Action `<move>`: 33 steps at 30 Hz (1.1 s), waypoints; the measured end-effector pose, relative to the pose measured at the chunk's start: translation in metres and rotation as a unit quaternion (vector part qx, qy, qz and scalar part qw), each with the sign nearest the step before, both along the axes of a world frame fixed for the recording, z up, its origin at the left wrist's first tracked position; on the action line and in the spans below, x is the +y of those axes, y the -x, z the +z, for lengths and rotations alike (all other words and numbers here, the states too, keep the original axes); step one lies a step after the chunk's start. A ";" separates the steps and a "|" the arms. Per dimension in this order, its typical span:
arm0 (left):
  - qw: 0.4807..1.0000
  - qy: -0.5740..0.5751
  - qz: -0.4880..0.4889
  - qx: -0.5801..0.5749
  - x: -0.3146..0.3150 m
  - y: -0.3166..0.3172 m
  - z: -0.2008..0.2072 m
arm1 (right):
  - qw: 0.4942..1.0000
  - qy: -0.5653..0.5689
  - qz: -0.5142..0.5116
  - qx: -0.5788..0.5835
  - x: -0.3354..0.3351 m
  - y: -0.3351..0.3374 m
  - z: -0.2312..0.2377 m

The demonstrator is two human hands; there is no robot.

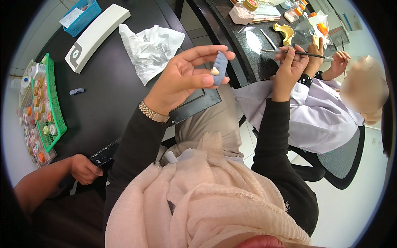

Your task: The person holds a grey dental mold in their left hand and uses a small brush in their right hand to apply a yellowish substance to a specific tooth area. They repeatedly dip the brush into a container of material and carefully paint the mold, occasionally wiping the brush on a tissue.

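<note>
My left hand (178, 76) is raised over the front edge of the desk, its thumb and fingers closed on a blue-grey dental model (221, 68). A cream-coloured tooth crown (214, 71) sits on the side of that model. To the right, my right hand (289, 68) grips a thin dark brush (312, 54) with a pale end. Its fine tip points left, toward the model but apart from it. A second small blue-grey dental piece (77, 91) lies on the black desk (105, 93) at the left.
Crumpled white tissue (152, 49) and a curved white case (97, 38) lie on the desk. A green basket (50, 103) of small jars stands left, a blue basket (82, 16) behind. A co-worker (310, 115) sits at right beside a yellowish dental cast (284, 33). Another person's hand (86, 168) is lower left.
</note>
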State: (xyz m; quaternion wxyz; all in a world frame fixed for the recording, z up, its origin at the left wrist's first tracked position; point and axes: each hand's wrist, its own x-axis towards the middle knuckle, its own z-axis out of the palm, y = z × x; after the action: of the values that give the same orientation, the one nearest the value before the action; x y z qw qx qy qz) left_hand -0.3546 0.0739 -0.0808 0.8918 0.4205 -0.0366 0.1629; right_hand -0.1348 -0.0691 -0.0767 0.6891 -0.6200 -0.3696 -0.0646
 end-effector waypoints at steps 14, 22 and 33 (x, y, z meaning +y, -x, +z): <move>0.998 -0.026 0.036 0.046 0.002 -0.009 -0.008 | 1.000 -0.017 0.002 0.012 0.004 -0.007 -0.003; 0.997 -0.043 0.035 0.062 0.001 -0.010 -0.020 | 1.000 -0.016 0.005 -0.009 -0.001 -0.007 -0.008; 0.995 -0.062 0.056 0.048 0.004 0.003 -0.030 | 0.996 -0.039 0.062 0.057 -0.002 -0.012 -0.016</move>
State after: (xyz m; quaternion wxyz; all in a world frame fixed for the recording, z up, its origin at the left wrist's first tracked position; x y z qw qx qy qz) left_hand -0.3572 0.0778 -0.1104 0.8544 0.4833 0.0199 0.1897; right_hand -0.1227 -0.0707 -0.0927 0.7357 -0.5709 -0.3645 -0.0009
